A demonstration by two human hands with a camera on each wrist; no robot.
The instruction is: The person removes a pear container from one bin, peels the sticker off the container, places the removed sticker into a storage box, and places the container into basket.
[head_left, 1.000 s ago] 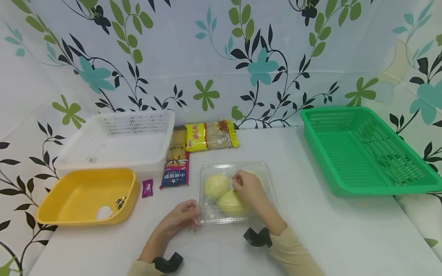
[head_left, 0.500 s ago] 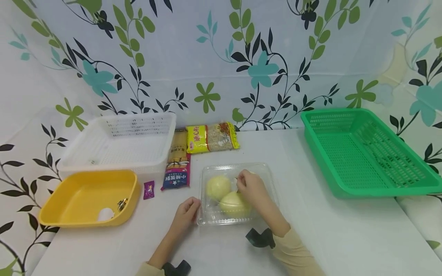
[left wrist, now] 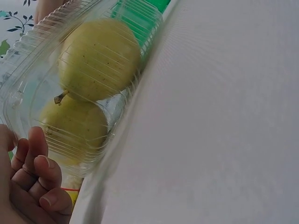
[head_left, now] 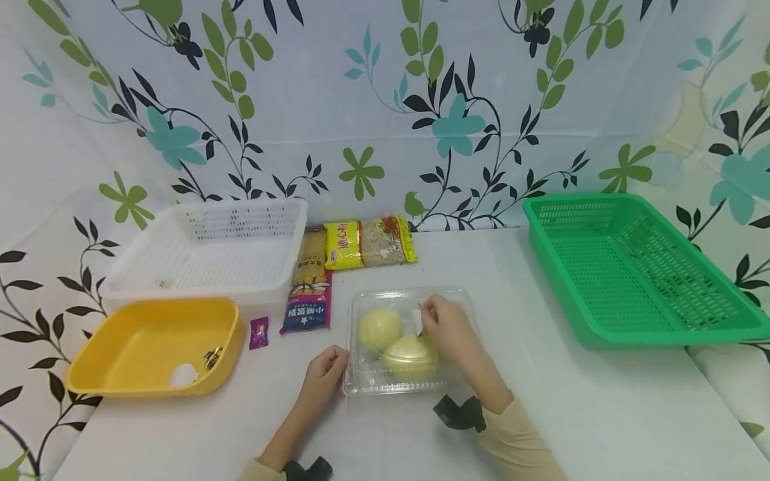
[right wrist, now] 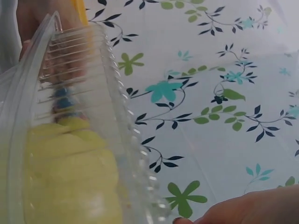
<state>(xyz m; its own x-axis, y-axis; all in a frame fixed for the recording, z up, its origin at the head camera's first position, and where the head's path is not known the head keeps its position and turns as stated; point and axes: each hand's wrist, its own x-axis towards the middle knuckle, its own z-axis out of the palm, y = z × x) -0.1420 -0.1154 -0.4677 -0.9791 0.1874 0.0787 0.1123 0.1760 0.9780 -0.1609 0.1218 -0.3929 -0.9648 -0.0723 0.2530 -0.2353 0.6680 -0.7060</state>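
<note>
Where the green basket (head_left: 674, 336) stands: far right, well apart from the clear box (head_left: 373, 385).
Clear box: near middle, with yellow-green fruits (head_left: 380, 329) inside. It looks light, so it could slide or tip if the right hand (head_left: 446, 327) pulls and the left hand (head_left: 322, 373) gives no firm hold.
Right hand: over the box's right part, fingers bent; whether they pinch something, I cannot tell.
Left hand: loosely curled at the left edge, seemingly gripping nothing.
Brown stem (left wrist: 60, 97): plain in left wrist view; head view gives only a dark mark (head_left: 423, 332), perhaps the same.
</note>
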